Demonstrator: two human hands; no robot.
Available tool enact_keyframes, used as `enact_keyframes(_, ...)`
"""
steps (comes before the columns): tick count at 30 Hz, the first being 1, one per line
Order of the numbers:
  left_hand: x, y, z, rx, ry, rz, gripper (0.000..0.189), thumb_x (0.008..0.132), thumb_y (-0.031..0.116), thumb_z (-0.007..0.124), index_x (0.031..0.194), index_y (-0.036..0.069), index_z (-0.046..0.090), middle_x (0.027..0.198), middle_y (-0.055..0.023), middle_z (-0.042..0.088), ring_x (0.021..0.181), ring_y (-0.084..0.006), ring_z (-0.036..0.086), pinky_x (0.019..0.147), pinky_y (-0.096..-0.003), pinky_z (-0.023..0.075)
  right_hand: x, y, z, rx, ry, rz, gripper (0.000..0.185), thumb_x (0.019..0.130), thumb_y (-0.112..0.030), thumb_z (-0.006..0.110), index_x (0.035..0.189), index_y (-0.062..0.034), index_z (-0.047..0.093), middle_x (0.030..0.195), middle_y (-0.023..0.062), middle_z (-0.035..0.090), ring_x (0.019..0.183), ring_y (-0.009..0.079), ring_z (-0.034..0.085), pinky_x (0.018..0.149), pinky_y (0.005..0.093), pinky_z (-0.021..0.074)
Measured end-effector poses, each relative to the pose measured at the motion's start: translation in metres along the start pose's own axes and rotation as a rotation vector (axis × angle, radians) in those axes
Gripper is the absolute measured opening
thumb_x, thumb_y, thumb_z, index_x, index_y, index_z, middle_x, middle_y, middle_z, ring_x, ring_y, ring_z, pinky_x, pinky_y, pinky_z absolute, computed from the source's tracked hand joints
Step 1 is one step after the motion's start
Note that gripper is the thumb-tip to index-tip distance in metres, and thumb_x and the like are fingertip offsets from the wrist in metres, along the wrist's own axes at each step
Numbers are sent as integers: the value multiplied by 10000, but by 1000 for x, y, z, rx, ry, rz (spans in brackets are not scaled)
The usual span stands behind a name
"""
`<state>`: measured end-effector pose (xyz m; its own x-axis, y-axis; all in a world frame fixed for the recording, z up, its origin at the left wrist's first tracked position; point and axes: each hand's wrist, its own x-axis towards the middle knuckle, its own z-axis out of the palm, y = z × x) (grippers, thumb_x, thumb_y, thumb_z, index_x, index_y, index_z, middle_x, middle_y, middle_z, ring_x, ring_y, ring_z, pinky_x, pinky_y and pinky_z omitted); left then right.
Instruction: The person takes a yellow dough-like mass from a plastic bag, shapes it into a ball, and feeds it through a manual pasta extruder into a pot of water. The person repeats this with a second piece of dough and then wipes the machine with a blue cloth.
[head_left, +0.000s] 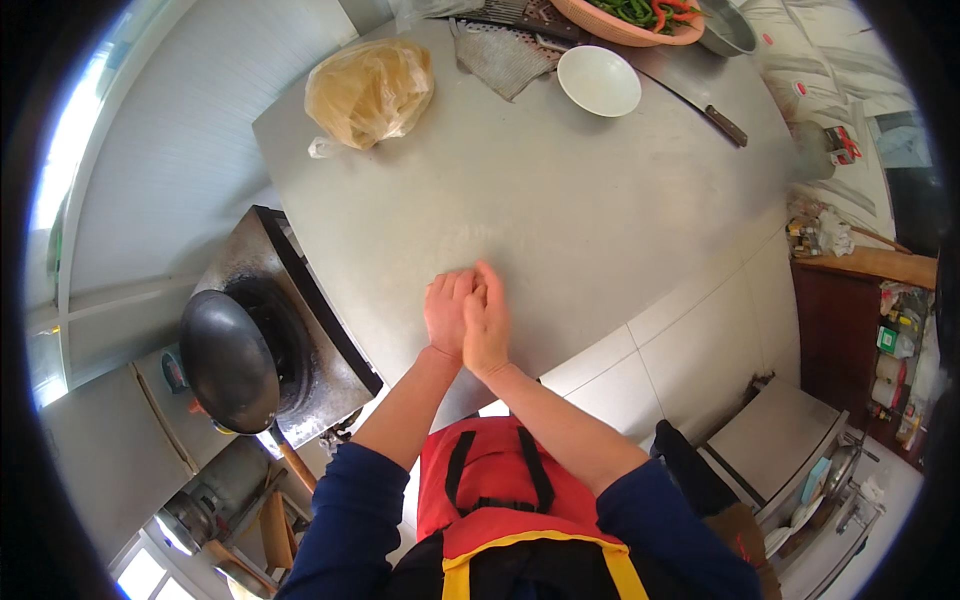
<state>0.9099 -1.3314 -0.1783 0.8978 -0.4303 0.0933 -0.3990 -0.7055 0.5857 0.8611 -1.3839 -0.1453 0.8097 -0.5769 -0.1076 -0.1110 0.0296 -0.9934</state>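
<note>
My left hand (445, 311) and my right hand (487, 319) are pressed together over the near part of a stainless steel table (525, 195). The left fingers are curled, and the right hand lies against them with its fingers close together. I see no object in either hand; the space between the palms is hidden. Ahead on the tabletop are a knotted clear plastic bag with tan contents (371, 90) at the left and a white bowl (598, 81) at the right. Beside the bowl is a ribbed grey cloth (499, 60).
A long knife with a wooden handle (725, 125) lies near the right edge. At the back stands a pink plastic basket (592, 22) of green and red chili peppers (637, 11), next to a metal basin (727, 30). A black wok (229, 360) tilts against the stove (307, 330) at left.
</note>
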Motion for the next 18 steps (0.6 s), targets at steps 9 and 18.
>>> enact_keyframes(9, 52, 2, -9, -604, 15, -557, 289, 1009, 276, 509, 1170, 51, 592, 914, -114, 684, 873, -332, 637, 740, -441, 519, 60, -15, -3, -224, 160, -198, 454, 964, -312, 611, 1301, -12, 565, 1162, 142, 656, 1065, 300, 624, 966, 398, 481)
enact_keyframes(18, -13, -28, -32, -685, 75, -353, 498, 1057, 271, 425, 1459, -20, 389, 1421, -210, 484, 1296, -310, 492, 1113, -411, 371, 16, 4, 12, -508, 156, -56, 119, 944, -165, 643, 946, -56, 691, 907, 72, 685, 845, 286, 649, 737, 382, 522)
